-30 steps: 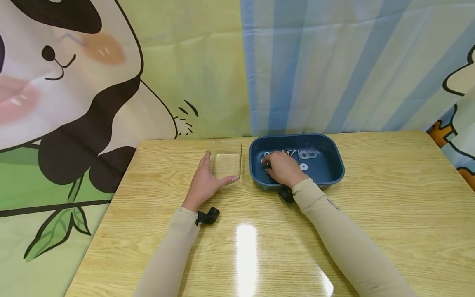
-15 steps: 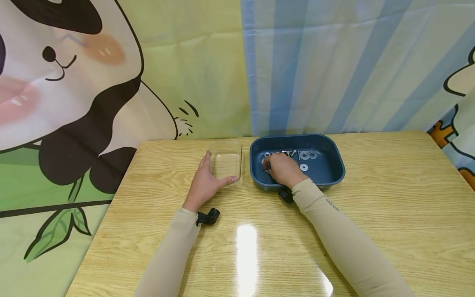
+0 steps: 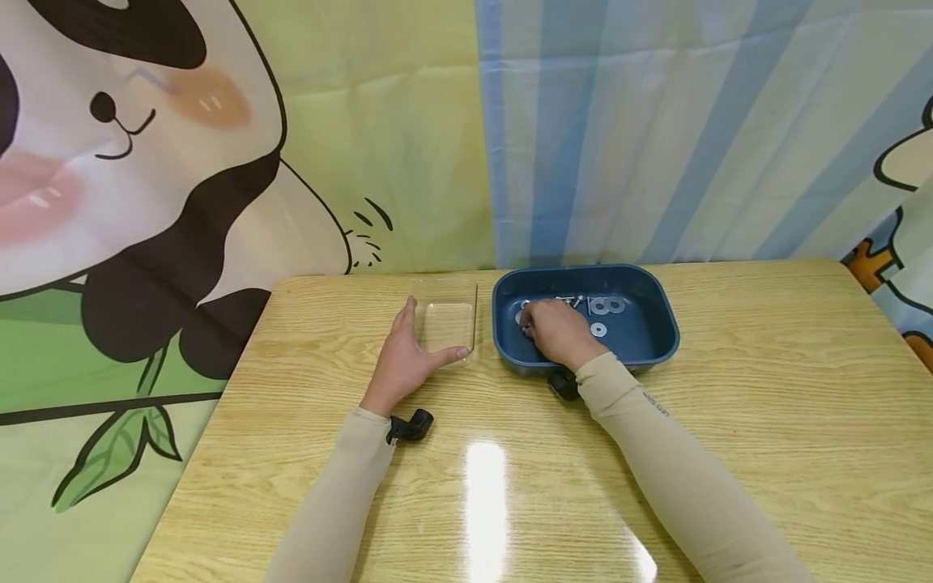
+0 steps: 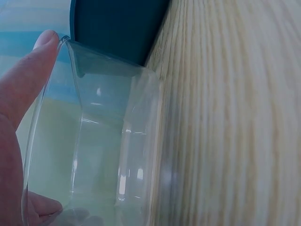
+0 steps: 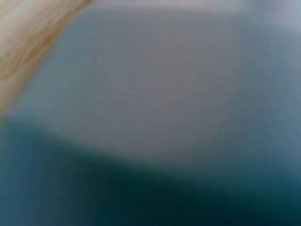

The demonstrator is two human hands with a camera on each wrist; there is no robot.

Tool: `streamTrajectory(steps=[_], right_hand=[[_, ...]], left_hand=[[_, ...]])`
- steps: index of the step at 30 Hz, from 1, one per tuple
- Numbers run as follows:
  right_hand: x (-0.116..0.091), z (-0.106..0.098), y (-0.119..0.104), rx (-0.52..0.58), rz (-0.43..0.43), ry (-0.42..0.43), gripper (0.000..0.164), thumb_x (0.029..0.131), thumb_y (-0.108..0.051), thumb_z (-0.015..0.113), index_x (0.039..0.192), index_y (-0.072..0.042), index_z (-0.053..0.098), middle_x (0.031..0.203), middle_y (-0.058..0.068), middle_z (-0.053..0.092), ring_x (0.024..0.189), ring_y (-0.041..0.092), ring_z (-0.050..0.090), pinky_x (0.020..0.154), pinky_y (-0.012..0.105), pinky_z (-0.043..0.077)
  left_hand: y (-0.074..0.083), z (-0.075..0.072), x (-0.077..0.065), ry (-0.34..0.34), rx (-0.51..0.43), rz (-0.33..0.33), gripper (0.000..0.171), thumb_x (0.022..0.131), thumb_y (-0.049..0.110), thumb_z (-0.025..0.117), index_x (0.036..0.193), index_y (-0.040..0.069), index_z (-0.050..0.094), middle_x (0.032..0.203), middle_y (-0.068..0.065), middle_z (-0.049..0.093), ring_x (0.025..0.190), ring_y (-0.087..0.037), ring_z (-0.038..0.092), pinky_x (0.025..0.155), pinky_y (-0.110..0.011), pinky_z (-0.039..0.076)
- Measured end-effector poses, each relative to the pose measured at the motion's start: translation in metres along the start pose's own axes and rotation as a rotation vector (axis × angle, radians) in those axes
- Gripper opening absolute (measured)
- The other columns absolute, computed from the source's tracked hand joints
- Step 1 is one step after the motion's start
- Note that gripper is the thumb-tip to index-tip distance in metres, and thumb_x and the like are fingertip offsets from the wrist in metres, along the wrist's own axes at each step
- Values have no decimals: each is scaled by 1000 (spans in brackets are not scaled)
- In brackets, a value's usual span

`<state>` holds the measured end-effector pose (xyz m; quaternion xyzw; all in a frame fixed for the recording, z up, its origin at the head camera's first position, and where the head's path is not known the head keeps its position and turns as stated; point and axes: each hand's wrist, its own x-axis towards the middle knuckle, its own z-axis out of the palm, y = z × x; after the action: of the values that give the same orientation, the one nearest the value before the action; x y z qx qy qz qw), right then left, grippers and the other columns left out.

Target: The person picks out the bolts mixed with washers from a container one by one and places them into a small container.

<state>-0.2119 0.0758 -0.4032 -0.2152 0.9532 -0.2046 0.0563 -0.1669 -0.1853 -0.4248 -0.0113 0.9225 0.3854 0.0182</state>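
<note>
A clear plastic box [image 3: 446, 324] stands on the wooden table, left of a dark blue tray [image 3: 659, 352]. My left hand [image 3: 408, 360] lies along the box's left and near sides, fingers and thumb stretched out. In the left wrist view the thumb [image 4: 26, 80] runs along the box's rim, its tip at a corner. My right hand [image 3: 561, 332] reaches into the tray's left part, fingers bent down among small metal parts. I cannot tell whether it pinches one. Flat washers [image 3: 598, 329] and several bolts [image 3: 576, 301] lie on the tray's floor. The right wrist view is blurred.
Behind the table [image 3: 765, 389] hangs a printed curtain [image 3: 394, 121] with a panda and blue stripes. Its bottom meets the far table edge, close behind box and tray. A black wrist camera [image 3: 411, 425] sits at the left wrist.
My right fingers have shifted very slightly among the small parts in the tray's left end. The left hand, the clear box and the tray stay in place.
</note>
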Motion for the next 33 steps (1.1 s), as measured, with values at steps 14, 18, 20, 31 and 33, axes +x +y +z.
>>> streamTrajectory(steps=[14, 18, 20, 31, 33], right_hand=[[-3, -3, -6, 26, -7, 61, 19, 102, -9, 58, 113, -4, 73, 109, 15, 69, 99, 31, 64, 81, 44, 56], [-4, -5, -8, 33, -15, 74, 19, 102, -8, 57, 113, -3, 72, 108, 15, 68, 101, 32, 63, 81, 44, 55], [-5, -6, -10, 33, -20, 82, 19, 102, -8, 56, 113, -3, 71, 108, 15, 67, 101, 32, 63, 82, 44, 55], [-11, -9, -13, 50, -19, 168, 18, 103, -8, 56, 112, -1, 70, 108, 16, 66, 101, 33, 60, 83, 43, 54], [-12, -10, -14, 51, -18, 183, 18, 103, -8, 56, 112, -1, 69, 108, 16, 66, 101, 33, 59, 84, 44, 54]], left_hand=[[1, 0, -1, -1, -3, -3, 135, 68, 71, 81, 163, 15, 4, 167, -13, 13, 150, -38, 20, 116, -58, 28], [1, 0, -1, -3, -2, -4, 133, 70, 68, 82, 163, 16, 3, 167, -14, 13, 150, -38, 20, 115, -59, 27], [1, -1, -1, -3, 0, -3, 134, 68, 71, 80, 163, 16, 3, 167, -14, 13, 150, -39, 21, 115, -59, 28], [1, 0, -1, 3, 0, 3, 135, 68, 72, 80, 163, 14, 4, 167, -15, 14, 149, -39, 22, 115, -59, 28], [1, 0, -1, 4, 2, 3, 135, 68, 72, 80, 163, 14, 4, 167, -14, 14, 149, -39, 22, 115, -58, 28]])
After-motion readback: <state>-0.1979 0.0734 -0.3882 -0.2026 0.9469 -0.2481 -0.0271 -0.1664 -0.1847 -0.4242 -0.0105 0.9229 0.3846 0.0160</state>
